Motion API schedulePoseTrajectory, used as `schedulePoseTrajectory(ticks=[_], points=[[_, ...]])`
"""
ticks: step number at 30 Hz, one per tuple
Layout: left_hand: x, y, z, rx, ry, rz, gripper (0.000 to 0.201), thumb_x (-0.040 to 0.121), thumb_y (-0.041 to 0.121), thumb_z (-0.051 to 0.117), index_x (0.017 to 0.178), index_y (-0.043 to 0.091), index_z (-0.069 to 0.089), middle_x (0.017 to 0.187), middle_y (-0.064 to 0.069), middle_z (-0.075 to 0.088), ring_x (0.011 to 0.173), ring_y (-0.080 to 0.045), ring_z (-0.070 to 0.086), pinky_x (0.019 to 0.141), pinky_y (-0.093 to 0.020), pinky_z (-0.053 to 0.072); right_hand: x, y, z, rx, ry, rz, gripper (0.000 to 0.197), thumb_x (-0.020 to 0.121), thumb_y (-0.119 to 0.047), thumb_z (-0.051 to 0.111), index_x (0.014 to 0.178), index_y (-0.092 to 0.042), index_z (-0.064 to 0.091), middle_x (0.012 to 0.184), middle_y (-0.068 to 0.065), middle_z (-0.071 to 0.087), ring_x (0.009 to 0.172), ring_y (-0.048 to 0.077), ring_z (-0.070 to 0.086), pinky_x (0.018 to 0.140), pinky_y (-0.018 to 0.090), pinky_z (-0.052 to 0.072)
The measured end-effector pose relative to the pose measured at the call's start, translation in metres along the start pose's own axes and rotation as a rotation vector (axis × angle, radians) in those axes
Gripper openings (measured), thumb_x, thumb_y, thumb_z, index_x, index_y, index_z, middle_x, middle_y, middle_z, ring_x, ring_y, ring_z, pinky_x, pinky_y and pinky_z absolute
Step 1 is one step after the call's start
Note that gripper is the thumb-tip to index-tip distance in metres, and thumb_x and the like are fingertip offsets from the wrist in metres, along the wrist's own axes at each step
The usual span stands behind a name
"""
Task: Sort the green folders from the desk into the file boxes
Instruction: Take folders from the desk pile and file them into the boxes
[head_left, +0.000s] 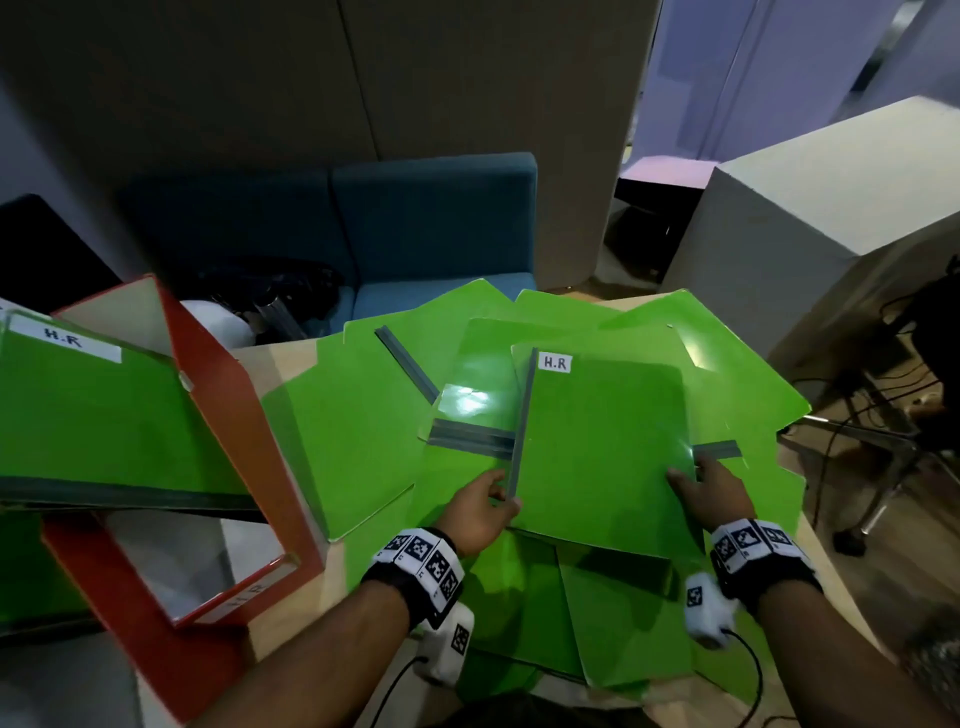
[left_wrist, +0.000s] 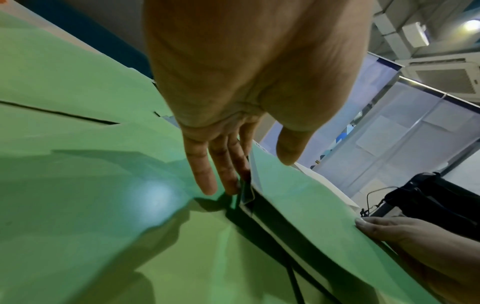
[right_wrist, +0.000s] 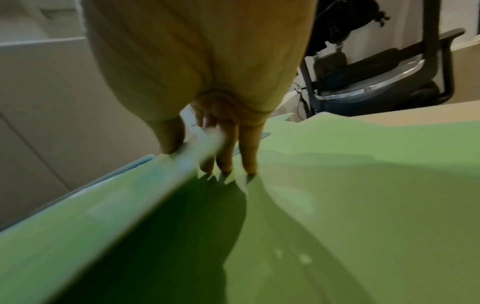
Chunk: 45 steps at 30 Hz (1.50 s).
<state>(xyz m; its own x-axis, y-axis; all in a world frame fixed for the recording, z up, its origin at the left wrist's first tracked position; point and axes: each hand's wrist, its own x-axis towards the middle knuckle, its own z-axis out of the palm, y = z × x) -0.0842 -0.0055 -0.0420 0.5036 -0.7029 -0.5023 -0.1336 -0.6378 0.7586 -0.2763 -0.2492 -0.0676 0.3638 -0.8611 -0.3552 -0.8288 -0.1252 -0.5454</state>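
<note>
On the left of the desk (head_left: 291, 358) a red file box (head_left: 244, 467) lies tilted, and its open side faces up and toward the person. A white strip on its lower edge has a handwritten label, which seems to read "H.R" but is blurred. One green folder (head_left: 104, 415) with a white "H.R" label at its top sticks out of this box, with its dark spine low. How deep it sits inside I cannot tell. The part of the box interior that shows below this folder is pale, and I see nothing else in it. Many other green folders (head_left: 363, 431) lie spread over the desk and overlap each other, some with grey spine strips. On top of this pile, both hands hold one folder marked "H.R" (head_left: 597, 441), which is lifted a little above the others. The left hand (head_left: 480, 512) grips it at the lower end of its grey spine, with the thumb on top and the fingers (left_wrist: 200, 170) under the edge. The right hand (head_left: 709, 496) pinches the opposite right edge, with the thumb above and the fingers (right_wrist: 249, 148) reaching below the cover. Behind the desk stands a blue sofa (head_left: 415, 223), and at the right a white cabinet (head_left: 810, 208) and an office chair (right_wrist: 376, 82).
</note>
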Motion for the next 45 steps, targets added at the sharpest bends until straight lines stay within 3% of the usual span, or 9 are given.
schedulePoseTrajectory(ticks=[5,9,14,20,24,28,33,37,45], points=[[0.005,-0.004,-0.004,-0.069,-0.031,-0.073,0.058,0.092,0.043,0.058,0.140,0.015,0.044,0.125,-0.011,0.062,0.106,-0.021,0.062,0.093,-0.035,0.049,-0.004,-0.026,0.010,0.097,0.073,-0.046,0.048,0.091,-0.014,0.062,0.135,0.000,0.047,0.134,0.024,0.052,0.122,0.039,0.051,0.101,0.044,0.040],[0.004,-0.003,-0.015,-0.224,0.140,-0.094,0.027,0.093,0.030,0.061,0.105,0.006,0.056,0.093,-0.007,0.062,0.078,-0.018,0.058,0.077,-0.035,0.052,-0.009,-0.049,0.016,0.127,0.021,-0.132,0.050,0.092,-0.011,0.060,0.138,0.000,0.044,0.137,0.022,0.050,0.126,0.036,0.048,0.104,0.045,0.040],[0.003,0.002,-0.053,-0.527,0.337,-0.155,0.042,0.089,0.032,0.064,0.125,0.014,0.051,0.120,-0.006,0.059,0.108,-0.025,0.055,0.093,-0.039,0.043,-0.007,-0.079,0.022,0.211,-0.066,-0.281,0.052,0.092,-0.016,0.060,0.141,-0.010,0.044,0.135,0.015,0.054,0.124,0.031,0.052,0.103,0.048,0.042],[-0.018,0.017,-0.105,-0.598,0.574,0.025,0.019,0.094,0.022,0.060,0.112,0.017,0.053,0.098,-0.003,0.064,0.089,-0.022,0.060,0.077,-0.034,0.049,-0.009,-0.143,0.028,0.261,-0.015,-0.418,0.054,0.091,-0.020,0.063,0.141,-0.011,0.044,0.131,0.016,0.056,0.114,0.031,0.056,0.097,0.041,0.046],[-0.044,0.021,-0.134,-0.542,0.744,0.218,0.020,0.094,0.014,0.059,0.109,0.019,0.046,0.092,0.001,0.063,0.082,-0.017,0.059,0.068,-0.028,0.046,-0.007,-0.194,0.038,0.155,-0.170,-0.530,0.085,0.085,-0.024,0.070,0.152,-0.016,0.019,0.137,0.017,0.044,0.124,0.032,0.045,0.105,0.047,0.039],[-0.070,0.026,-0.158,-0.529,0.878,0.322,0.034,0.096,0.007,0.054,0.123,0.025,0.044,0.098,0.007,0.057,0.088,-0.005,0.056,0.079,-0.023,0.049,-0.026,-0.250,0.053,-0.006,-0.153,-0.690,0.096,0.082,-0.030,0.072,0.152,-0.020,0.006,0.158,0.016,0.012,0.144,0.032,0.015,0.118,0.045,0.016],[-0.097,0.032,-0.194,-0.636,1.107,0.417,0.042,0.097,0.005,0.051,0.131,0.028,0.042,0.116,-0.003,0.056,0.102,-0.012,0.054,0.087,-0.029,0.046,-0.097,-0.313,0.086,0.058,-0.264,-1.084,0.084,0.083,-0.038,0.069,0.148,-0.035,0.017,0.160,0.008,0.000,0.146,0.029,0.007,0.115,0.053,0.022],[-0.124,0.027,-0.223,-0.689,1.189,0.568,0.028,0.099,0.009,0.047,0.121,0.023,0.039,0.095,0.006,0.053,0.086,-0.005,0.054,0.083,-0.028,0.049,-0.163,-0.347,0.114,0.144,-0.469,-1.343,0.088,0.077,-0.052,0.069,0.148,-0.040,0.017,0.160,-0.004,-0.003,0.148,0.019,0.001,0.117,0.046,0.016],[-0.178,-0.014,-0.244,-0.602,1.310,0.642,0.023,0.097,0.019,0.047,0.113,0.035,0.042,0.098,0.008,0.052,0.086,0.003,0.054,0.081,-0.018,0.044,-0.223,-0.373,0.174,0.181,-0.622,-1.501,0.080,0.085,-0.013,0.069,0.148,-0.029,0.023,0.160,-0.005,0.007,0.146,0.012,0.011,0.117,0.030,0.021]])
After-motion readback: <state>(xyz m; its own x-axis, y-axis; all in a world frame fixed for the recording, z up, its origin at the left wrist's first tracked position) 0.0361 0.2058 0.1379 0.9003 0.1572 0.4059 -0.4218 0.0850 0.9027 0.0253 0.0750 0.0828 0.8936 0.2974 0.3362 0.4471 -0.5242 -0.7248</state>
